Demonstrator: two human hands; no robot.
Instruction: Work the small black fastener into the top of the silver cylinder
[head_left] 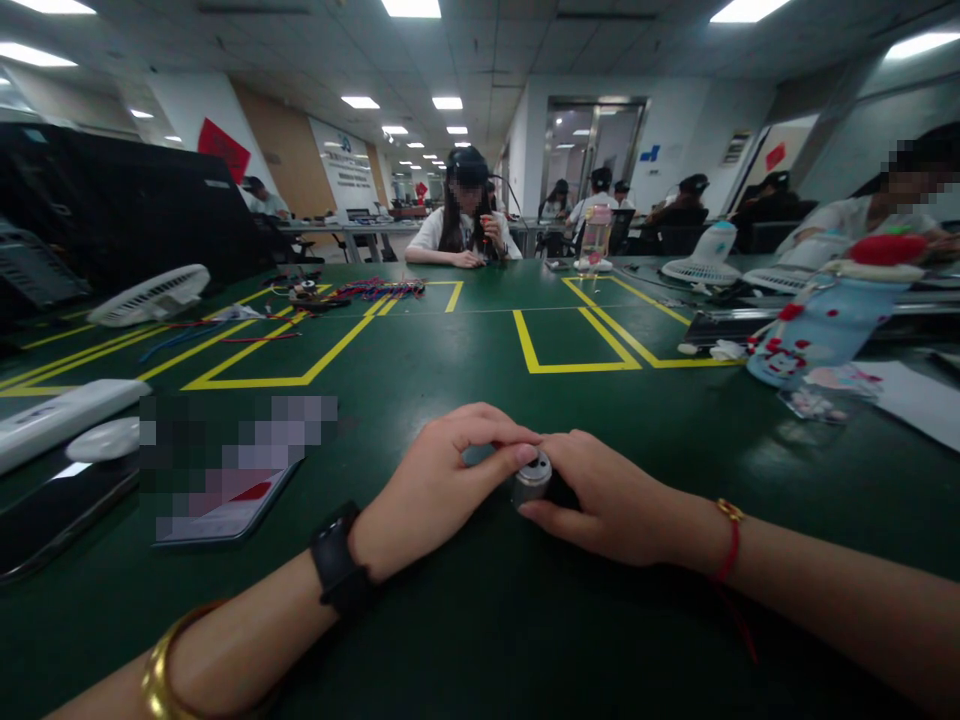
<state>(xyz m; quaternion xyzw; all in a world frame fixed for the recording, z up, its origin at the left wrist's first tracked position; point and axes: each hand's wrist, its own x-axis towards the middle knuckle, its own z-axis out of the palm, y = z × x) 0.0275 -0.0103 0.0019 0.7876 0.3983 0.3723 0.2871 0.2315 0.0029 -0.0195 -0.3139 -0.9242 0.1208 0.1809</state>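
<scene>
A small silver motor [532, 482], shaped like a short cylinder with dark holes in its end face, stands between my two hands just above the green table [420, 640] or on it; I cannot tell which. My right hand [611, 495] wraps round it, thumb at the near side and fingers behind. From the left, my left hand [446, 470] closes thumb and index finger at its upper rim. The thumb tip covers part of the end face, and the index fingertip meets the right hand's fingers. Whether a smaller part sits between the left fingertips is hidden.
At left lie a phone [232, 495], a dark phone [67, 510], a white mouse [105, 438] and a white fan [154, 295]. Bundled wires [382, 290] lie farther back. A blue bottle [825, 320] stands at right. Across the table a person [461, 225] sits working.
</scene>
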